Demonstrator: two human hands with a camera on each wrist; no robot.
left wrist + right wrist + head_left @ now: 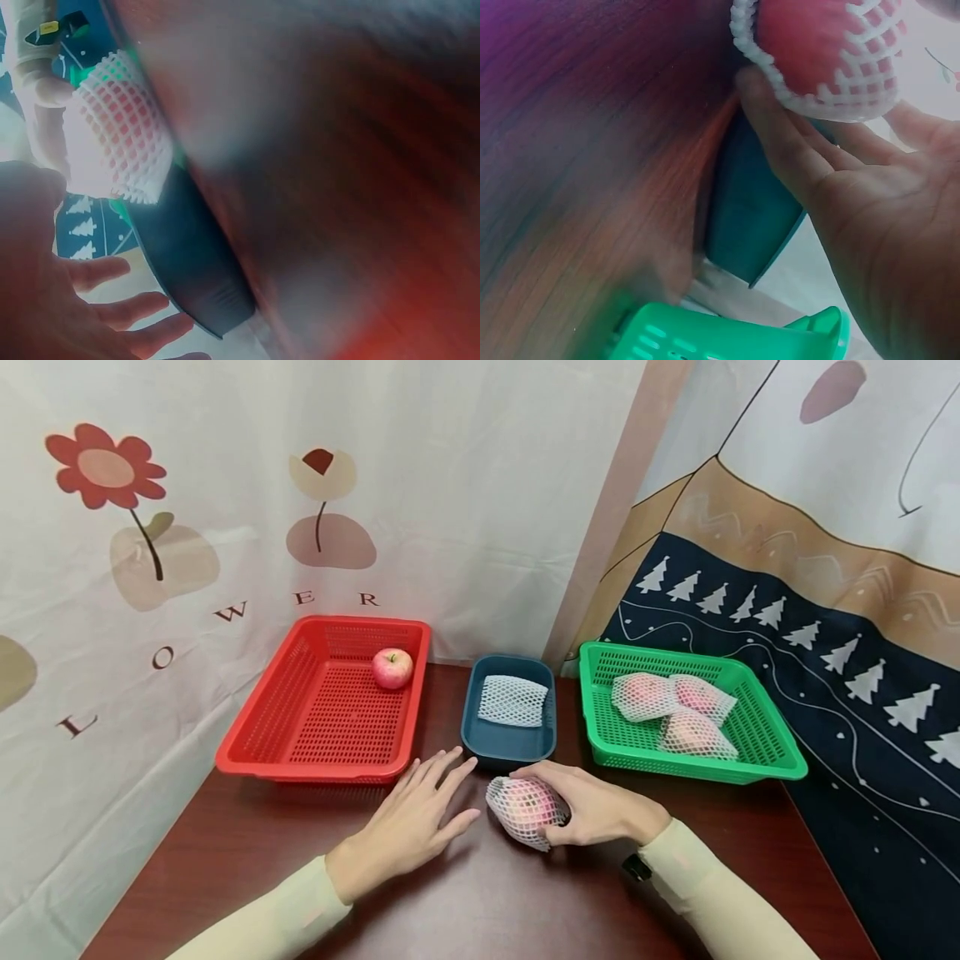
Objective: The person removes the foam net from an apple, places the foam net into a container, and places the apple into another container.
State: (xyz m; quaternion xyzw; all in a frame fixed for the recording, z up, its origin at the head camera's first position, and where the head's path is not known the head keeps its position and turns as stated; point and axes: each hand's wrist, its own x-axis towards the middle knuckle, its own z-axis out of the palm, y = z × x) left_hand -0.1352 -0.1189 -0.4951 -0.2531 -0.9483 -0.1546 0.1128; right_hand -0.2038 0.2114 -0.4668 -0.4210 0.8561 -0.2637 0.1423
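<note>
Three netted apples [686,728] lie in the green basket [767,739] at right in the head view, and one bare apple [392,668] sits in the red basket [315,718] at left; between them, a blue tray [510,744] carries a foam net [513,701] — just behind the fourth netted apple [523,810], which the right hand [600,806] grips in its fingers. The left hand [405,827], fingers spread and empty, is near it above the dark wood surface [540,910]. A flower-printed curtain [480,485] and a tree-printed cloth [832,735] hang behind. The left wrist view shows the tray beyond the fingers; the right wrist view, fingers against the netting — green basket below.
</note>
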